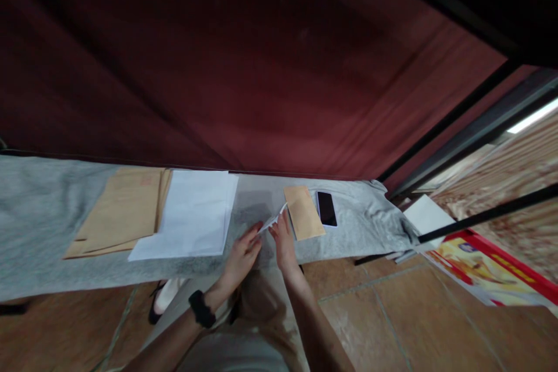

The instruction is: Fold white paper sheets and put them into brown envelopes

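Between my two hands is a narrow folded white paper point(272, 220), tilted above the grey cloth. My left hand point(243, 253) grips its near left end between thumb and fingers. At its right side, my right hand point(284, 241) holds it with the fingertips. A small brown envelope point(304, 213) lies just right of my right hand. Left of my hands rest white paper sheets point(192, 215), stacked unevenly. Large brown envelopes point(124, 209) lie farther left, partly over the sheets.
A grey cloth point(361, 209) covers the narrow surface. A phone point(326, 209) with a dark screen lies beside the small envelope. A dark red fabric panel point(261, 81) rises behind. Black metal bars point(453, 119) and a red-and-yellow box point(492, 267) stand at the right.
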Tool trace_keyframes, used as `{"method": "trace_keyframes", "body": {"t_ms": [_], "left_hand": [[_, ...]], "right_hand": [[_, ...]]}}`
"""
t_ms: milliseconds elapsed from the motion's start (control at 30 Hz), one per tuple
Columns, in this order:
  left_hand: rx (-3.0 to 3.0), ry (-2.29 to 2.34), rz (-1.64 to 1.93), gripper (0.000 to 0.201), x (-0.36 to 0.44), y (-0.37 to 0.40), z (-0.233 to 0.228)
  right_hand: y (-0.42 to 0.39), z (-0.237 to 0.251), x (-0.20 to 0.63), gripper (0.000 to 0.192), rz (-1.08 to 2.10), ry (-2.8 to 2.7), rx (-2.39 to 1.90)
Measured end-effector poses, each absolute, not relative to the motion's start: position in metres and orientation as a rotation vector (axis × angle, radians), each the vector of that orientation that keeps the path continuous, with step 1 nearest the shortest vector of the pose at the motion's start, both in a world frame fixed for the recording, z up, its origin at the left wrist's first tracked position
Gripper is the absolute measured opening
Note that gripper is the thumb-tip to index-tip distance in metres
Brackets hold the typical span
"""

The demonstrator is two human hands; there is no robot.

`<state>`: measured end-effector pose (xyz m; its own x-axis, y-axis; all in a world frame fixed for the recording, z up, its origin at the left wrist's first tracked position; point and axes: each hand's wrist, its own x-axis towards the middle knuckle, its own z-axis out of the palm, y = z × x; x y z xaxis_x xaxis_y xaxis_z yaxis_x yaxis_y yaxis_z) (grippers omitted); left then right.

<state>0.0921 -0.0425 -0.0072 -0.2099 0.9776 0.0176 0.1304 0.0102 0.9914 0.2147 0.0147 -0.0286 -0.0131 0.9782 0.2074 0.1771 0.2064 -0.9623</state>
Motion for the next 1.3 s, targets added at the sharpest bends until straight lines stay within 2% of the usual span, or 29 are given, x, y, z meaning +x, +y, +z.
{"method": "trace_keyframes", "body": {"t_ms": [133, 300, 433, 567, 700, 833, 1000, 1167, 1300], "left_hand": [[1.527, 1.526, 1.280, 0.055, 0.100, -0.048, -0.016], [1.729, 1.429, 1.190, 0.066, 0.109, -0.059, -0.016], [1.619, 1.531, 1.286, 0.058, 0.094, -0.054, -0.013], [1.113, 1.861, 1.502, 0.060, 0.065, -0.029, -0.019], [0.928, 1.670, 1.280, 0.045, 0.049, -0.013, -0.028], [0.908, 1.660, 1.151, 0.022, 0.055, -0.013, -0.037], [0.887, 1.717, 1.129, 0.008, 0.061, -0.009, -0.045], [1.041, 1.848, 1.017, 0.013, 0.060, -0.007, -0.045], [1.212, 1.970, 0.885, 0.023, 0.061, -0.008, -0.040]], "right_hand": [[-0.007, -0.011, 0.204, 0.059, 1.356, -1.111, -1.088], [-0.012, 0.001, 0.203, 0.044, 1.280, -1.139, -1.077], [0.001, -0.003, 0.221, 0.037, 1.227, -1.059, -1.167], [0.011, -0.014, 0.241, 0.034, 1.356, -0.944, -1.128], [0.025, -0.028, 0.249, 0.039, 1.403, -1.005, -1.150], [0.042, -0.045, 0.250, 0.049, 1.057, -1.281, -1.306], [0.037, -0.061, 0.243, 0.053, 0.532, -1.693, -1.424], [0.018, -0.071, 0.222, 0.048, 0.307, -2.204, -1.350], [0.014, -0.077, 0.216, 0.054, 0.134, -2.300, -1.412]]}}
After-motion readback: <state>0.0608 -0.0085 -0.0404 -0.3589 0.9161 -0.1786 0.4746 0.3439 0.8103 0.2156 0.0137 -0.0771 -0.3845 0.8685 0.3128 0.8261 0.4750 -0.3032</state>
